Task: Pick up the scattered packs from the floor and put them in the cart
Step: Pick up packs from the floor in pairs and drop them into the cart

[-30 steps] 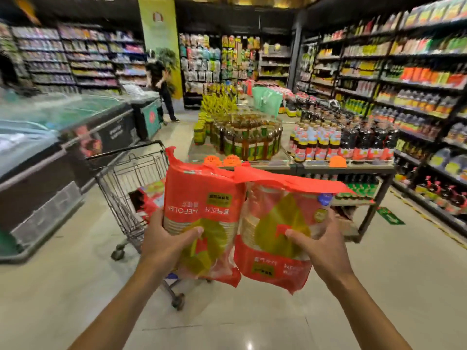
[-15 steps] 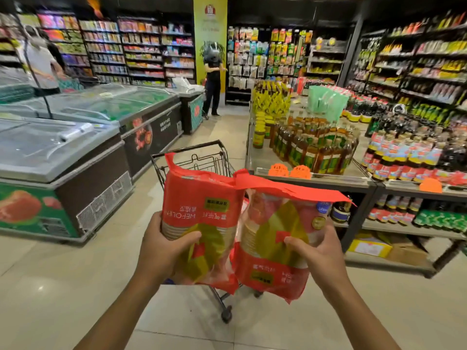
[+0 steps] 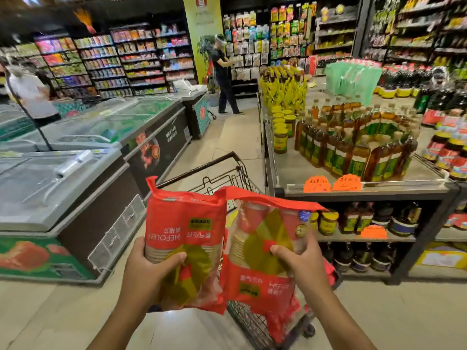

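Packs, two of them, red, were held up side by side over the cart. The left hand gripped the left pack with fingers curled round its lower half. The right hand clasped the right pack the same way. Their inner edges touched, and the right pack's bottom edge hung low over the basket. Something red seemed to lie in the basket, though it was mostly hidden. The cart stood between the freezer chest on the left and the display table edge close on the right. Open floor ran ahead up the aisle.
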`<state>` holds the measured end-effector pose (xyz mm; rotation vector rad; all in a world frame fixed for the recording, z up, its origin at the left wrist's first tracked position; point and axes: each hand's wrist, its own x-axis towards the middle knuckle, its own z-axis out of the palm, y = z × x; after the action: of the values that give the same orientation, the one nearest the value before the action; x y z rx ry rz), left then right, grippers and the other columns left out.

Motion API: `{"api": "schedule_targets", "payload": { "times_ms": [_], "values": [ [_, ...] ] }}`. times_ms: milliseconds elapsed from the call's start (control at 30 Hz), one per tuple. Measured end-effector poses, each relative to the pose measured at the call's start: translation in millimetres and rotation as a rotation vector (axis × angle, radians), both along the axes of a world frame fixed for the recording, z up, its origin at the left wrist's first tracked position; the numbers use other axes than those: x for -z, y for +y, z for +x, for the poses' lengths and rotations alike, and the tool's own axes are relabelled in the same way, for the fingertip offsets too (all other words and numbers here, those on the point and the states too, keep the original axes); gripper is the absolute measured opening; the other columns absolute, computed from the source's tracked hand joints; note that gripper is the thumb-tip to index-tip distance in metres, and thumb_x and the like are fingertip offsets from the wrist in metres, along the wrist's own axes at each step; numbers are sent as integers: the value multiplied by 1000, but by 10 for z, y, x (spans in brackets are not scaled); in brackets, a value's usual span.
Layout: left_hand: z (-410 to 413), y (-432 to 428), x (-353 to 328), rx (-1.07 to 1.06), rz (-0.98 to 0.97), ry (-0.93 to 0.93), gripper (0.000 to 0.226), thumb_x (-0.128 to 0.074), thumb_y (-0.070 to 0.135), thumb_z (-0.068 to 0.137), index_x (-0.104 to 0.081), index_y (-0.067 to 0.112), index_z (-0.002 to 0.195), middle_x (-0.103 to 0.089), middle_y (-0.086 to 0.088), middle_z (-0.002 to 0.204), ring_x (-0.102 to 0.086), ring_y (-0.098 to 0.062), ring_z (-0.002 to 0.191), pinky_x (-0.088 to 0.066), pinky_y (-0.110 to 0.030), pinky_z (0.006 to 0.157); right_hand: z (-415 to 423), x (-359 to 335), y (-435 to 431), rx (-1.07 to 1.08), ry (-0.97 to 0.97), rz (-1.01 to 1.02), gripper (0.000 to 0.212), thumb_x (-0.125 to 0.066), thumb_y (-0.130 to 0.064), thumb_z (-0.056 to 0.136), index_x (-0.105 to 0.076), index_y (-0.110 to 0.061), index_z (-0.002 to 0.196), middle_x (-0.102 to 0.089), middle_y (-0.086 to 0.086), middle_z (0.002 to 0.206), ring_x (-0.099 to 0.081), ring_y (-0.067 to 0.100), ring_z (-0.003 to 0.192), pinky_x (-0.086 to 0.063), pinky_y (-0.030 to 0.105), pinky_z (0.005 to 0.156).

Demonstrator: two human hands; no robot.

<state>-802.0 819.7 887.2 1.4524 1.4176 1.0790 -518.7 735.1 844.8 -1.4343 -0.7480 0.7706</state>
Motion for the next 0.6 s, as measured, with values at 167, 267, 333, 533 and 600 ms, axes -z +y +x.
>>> {"api": "schedule_targets", "payload": {
  "times_ms": [167,267,333,533,600],
  "values": [
    [311,912,157,37,-77,-39,78,-92,45,44,-61,26,113,-75,-4,106,-74,-28,92,-62,-48,77,320,243,715,73,118,-43,56,-82,-13,84,-54,-37,127,-75,-1,112,-76,17,91,-63,32,71],
    [606,1540,341,119,-139,-43,70,-95,30,56,-59,26,116,-73,-4,109,-73,-26,94,-61,-44,76,507,491,1086,186,198,-103,61,-82,-15,84,-51,-29,134,-73,4,113,-75,25,94,-63,43,78],
    [802,1987,511,185,-177,-41,73,-92,31,55,-58,26,119,-73,-3,108,-74,-25,92,-61,-40,73,568,716,1280,255,246,-168,61,-83,-22,84,-49,-28,134,-69,1,117,-72,28,101,-60,52,87],
    [1508,3483,1202,478,-312,43,62,-91,7,69,-54,18,118,-73,-11,102,-75,-27,81,-59,-37,65,662,1252,1975,531,275,-379,58,-85,-25,81,-56,-20,130,-64,-1,125,-65,23,106,-54,39,85],
    [1732,3953,1464,551,-375,107,65,-91,9,69,-53,17,121,-73,-12,103,-75,-29,83,-61,-41,68,659,1474,2235,624,283,-471,55,-87,-27,78,-56,-20,123,-66,1,115,-63,16,92,-49,29,71]
  ]
}}
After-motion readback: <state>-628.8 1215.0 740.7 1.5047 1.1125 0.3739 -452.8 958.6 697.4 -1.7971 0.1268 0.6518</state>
